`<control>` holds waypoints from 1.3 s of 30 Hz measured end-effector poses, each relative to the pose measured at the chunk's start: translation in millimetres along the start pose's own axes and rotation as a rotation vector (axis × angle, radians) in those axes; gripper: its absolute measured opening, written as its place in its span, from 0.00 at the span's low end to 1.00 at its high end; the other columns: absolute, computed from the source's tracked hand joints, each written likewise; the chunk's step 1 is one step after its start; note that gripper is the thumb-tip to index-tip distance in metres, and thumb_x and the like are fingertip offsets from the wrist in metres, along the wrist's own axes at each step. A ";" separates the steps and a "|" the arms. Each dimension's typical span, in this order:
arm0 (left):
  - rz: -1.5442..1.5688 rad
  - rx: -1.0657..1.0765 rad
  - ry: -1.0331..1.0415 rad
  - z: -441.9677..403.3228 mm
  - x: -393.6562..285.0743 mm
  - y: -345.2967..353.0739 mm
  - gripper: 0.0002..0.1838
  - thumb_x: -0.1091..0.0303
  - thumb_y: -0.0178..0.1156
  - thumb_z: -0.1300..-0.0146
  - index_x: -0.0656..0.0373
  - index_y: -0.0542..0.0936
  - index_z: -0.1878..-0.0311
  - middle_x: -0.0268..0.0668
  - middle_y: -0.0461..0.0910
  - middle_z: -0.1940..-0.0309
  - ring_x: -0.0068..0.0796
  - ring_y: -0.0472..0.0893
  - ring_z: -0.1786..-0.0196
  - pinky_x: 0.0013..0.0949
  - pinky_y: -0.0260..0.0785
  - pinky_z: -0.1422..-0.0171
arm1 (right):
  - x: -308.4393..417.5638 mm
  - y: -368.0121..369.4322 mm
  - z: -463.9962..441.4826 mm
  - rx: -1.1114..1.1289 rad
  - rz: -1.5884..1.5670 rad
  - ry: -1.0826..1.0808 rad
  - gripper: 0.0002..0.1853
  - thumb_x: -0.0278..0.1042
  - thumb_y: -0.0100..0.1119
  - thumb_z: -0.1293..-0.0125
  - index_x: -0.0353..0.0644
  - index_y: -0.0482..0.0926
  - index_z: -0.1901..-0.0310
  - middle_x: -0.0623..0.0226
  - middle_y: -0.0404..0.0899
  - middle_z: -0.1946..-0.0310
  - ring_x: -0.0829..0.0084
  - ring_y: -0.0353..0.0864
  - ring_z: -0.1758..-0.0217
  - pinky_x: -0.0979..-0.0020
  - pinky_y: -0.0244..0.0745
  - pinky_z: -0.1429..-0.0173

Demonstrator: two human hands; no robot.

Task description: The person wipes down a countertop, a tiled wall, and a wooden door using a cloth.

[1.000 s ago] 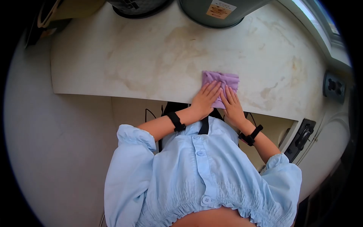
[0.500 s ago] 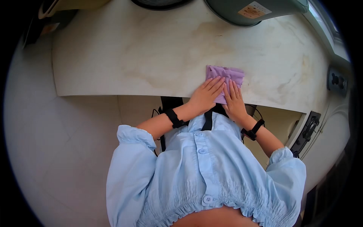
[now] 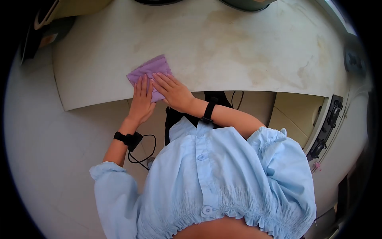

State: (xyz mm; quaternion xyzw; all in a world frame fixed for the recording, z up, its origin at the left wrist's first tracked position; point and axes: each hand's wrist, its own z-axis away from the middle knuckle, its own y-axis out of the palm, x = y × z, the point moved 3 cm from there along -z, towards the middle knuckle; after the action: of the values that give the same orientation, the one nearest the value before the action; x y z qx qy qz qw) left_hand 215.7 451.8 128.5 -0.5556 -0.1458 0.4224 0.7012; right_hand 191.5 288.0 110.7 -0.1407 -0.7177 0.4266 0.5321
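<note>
A folded purple cloth [image 3: 150, 68] with a scalloped edge lies flat on the pale marbled countertop [image 3: 191, 71], near its front edge. My left hand [image 3: 142, 98] rests flat on the cloth's lower part, fingers stretched out. From the right, my right hand [image 3: 175, 93] reaches across and also lies flat on the cloth, its fingertips close to those of my left. Neither hand wraps around it; both press from above. Each wrist wears a black strap.
A dark green container [image 3: 248, 4] stands at the back, with another dark round base beside it. A beige container [image 3: 81, 8] is at the back left. Below the counter's front edge, a cream drawer or cabinet [image 3: 296, 115] shows on the right. A black cable [image 3: 154, 149] hangs by my left wrist.
Both hands and the purple cloth have slid left along the counter, from right of centre to the left part. The view has shifted slightly. Both hands stay flat on the cloth.
</note>
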 end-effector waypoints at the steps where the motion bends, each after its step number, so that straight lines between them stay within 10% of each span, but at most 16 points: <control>1: 0.010 -0.001 0.019 -2.3 -0.1 1.2 0.43 0.67 0.58 0.48 0.65 0.54 0.28 0.51 0.44 0.25 0.54 0.43 0.23 0.54 0.37 0.22 | -2.2 -1.1 0.8 0.005 0.009 -0.007 0.45 0.44 0.63 0.46 0.39 0.54 0.29 0.57 0.51 0.27 0.61 0.49 0.24 0.59 0.44 0.22; 19: 0.194 -0.182 0.535 -180.0 -319.6 59.8 0.49 0.55 0.67 0.56 0.61 0.59 0.29 0.48 0.51 0.27 0.48 0.47 0.24 0.49 0.37 0.22 | -164.0 -142.1 305.7 0.025 0.353 0.487 0.43 0.33 0.62 0.46 0.37 0.55 0.29 0.51 0.50 0.27 0.53 0.48 0.23 0.53 0.48 0.24; 31: 0.339 -0.226 0.473 -161.5 -276.7 34.2 0.42 0.64 0.61 0.57 0.62 0.65 0.33 0.45 0.57 0.28 0.41 0.55 0.25 0.44 0.45 0.22 | -148.3 -139.1 261.6 -0.036 0.229 0.399 0.43 0.24 0.58 0.47 0.38 0.53 0.28 0.48 0.49 0.27 0.49 0.47 0.23 0.51 0.45 0.24; 39: 0.257 -0.285 0.049 -60.1 -58.1 22.9 0.42 0.69 0.59 0.55 0.58 0.63 0.31 0.42 0.55 0.27 0.44 0.54 0.25 0.47 0.46 0.23 | -57.0 -30.1 44.7 0.036 0.120 0.094 0.41 0.34 0.60 0.45 0.38 0.54 0.29 0.51 0.52 0.28 0.54 0.49 0.24 0.55 0.46 0.24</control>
State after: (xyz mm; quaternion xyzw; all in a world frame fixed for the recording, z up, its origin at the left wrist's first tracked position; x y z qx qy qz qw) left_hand 211.5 369.2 102.8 -0.6734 -0.1150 0.4697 0.5592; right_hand 182.1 212.0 93.9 -0.1937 -0.6745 0.4635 0.5410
